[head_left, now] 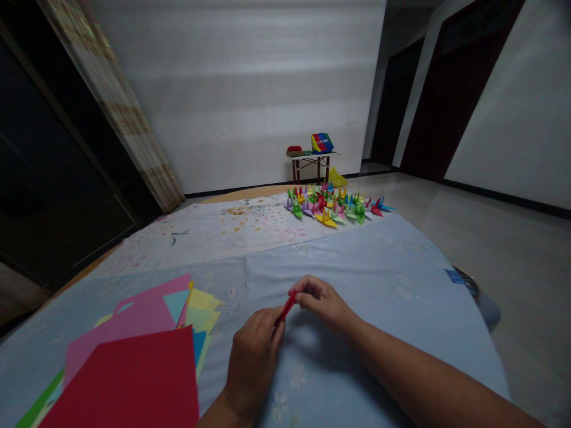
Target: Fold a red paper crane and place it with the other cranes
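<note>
A small piece of folded red paper [289,304] is held up between my two hands, just above the light blue cloth. My left hand [255,348] grips its lower end, thumb against fingers. At the upper end, my right hand [322,302] pinches the tip between thumb and fingertips. The paper looks narrow and slanted; its exact folds are too small to make out. Left of my hands lies a loose stack of coloured paper sheets [134,374], red on top, with pink, yellow, blue and green edges sticking out.
Many folded paper cranes [328,205] stand in a group at the table's far right. A flowered cloth [214,229] covers the far part of the table. Behind it, a small folding table [312,157] bears a colourful box [322,142]. Something metallic [466,279] sits by the right edge.
</note>
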Action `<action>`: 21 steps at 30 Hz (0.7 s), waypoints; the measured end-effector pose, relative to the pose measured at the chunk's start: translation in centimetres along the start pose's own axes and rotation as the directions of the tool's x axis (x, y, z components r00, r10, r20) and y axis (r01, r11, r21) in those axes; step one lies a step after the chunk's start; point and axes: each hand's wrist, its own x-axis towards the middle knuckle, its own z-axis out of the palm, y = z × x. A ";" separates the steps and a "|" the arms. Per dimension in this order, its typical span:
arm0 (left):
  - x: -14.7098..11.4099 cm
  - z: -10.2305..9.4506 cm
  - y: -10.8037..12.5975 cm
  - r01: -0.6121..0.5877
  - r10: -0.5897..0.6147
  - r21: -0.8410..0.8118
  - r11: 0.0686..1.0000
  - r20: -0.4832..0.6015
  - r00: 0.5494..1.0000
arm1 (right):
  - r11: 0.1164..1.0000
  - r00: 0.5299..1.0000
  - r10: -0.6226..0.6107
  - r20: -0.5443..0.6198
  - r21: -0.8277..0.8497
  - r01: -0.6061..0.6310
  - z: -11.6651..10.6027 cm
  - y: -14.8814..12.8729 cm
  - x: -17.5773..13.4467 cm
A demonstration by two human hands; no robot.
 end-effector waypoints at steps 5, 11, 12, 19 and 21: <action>0.2 -0.1 0.3 -0.042 0.042 0.054 0.998 0.010 0.999 | 0.999 0.999 -0.023 -0.047 -0.033 0.021 0.1 -0.1 -0.1; 0.1 0.1 0.4 -0.054 0.051 0.084 0.995 0.032 0.998 | 0.995 0.991 -0.080 -0.111 -0.064 0.073 0.3 0.5 0.0; 0.1 0.2 0.4 -0.047 0.045 0.082 0.996 0.036 0.998 | 0.994 0.989 -0.084 -0.120 -0.078 0.075 0.3 0.6 0.0; 0.0 0.2 0.3 0.046 -0.046 0.000 0.999 0.064 0.997 | 0.989 0.985 -0.076 -0.153 -0.140 0.054 0.3 0.1 -0.1; 0.1 0.2 0.3 0.121 -0.116 -0.045 0.992 0.090 0.989 | 0.993 0.984 -0.063 -0.164 -0.114 0.044 0.1 -0.2 -0.1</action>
